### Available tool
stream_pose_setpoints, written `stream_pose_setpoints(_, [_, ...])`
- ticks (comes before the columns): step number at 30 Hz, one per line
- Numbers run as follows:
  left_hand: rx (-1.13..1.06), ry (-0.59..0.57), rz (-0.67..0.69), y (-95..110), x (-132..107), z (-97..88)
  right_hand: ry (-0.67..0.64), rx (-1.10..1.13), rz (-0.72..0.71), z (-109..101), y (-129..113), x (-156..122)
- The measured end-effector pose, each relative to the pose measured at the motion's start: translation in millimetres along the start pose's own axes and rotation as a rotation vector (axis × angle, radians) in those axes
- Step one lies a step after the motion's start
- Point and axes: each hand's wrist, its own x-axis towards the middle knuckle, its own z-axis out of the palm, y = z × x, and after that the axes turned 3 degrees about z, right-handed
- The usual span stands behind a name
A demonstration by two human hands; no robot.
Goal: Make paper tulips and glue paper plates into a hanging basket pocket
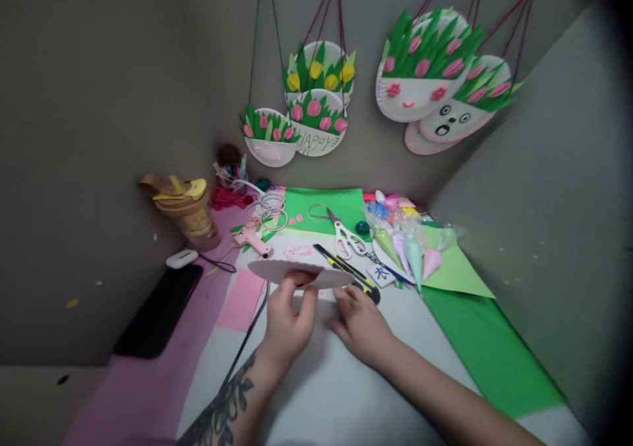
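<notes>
My left hand [289,317] is closed in a pinch on the near rim of a white paper plate [277,271], holding it almost level a little above the table. My right hand [361,324] rests beside it on the white sheet [346,393], fingers loosely spread, fingertips close to the plate's right edge and to a black and yellow utility knife [341,264]. Nothing shows in the right hand.
White-handled scissors [346,238], a pink glue gun [252,238], wire rings [270,208], pastel piping bags [413,251] and green paper [484,347] lie beyond. A black phone [158,311] and a brown cup [190,212] stand left. Finished paper-plate flower baskets [316,103] hang on the wall.
</notes>
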Motion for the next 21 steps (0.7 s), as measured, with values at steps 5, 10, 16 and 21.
stream_pose_setpoints(5, [0.137,-0.011,0.167,-4.3,0.8,-0.2,0.378,0.407,-0.052,-28.8,8.9,19.2])
stream_pose_setpoints(10, [0.237,-0.032,0.271,-12.1,2.1,0.5,0.631,0.552,-0.229,-90.7,-10.8,22.3])
stream_pose_setpoints(16, [0.303,-0.062,0.356,-15.5,5.6,2.0,0.72,0.374,-0.452,-111.1,-36.3,24.9])
stream_pose_setpoints(21, [0.333,-0.078,0.408,-14.9,7.1,2.5,0.719,0.358,-0.454,-104.3,-34.2,27.1])
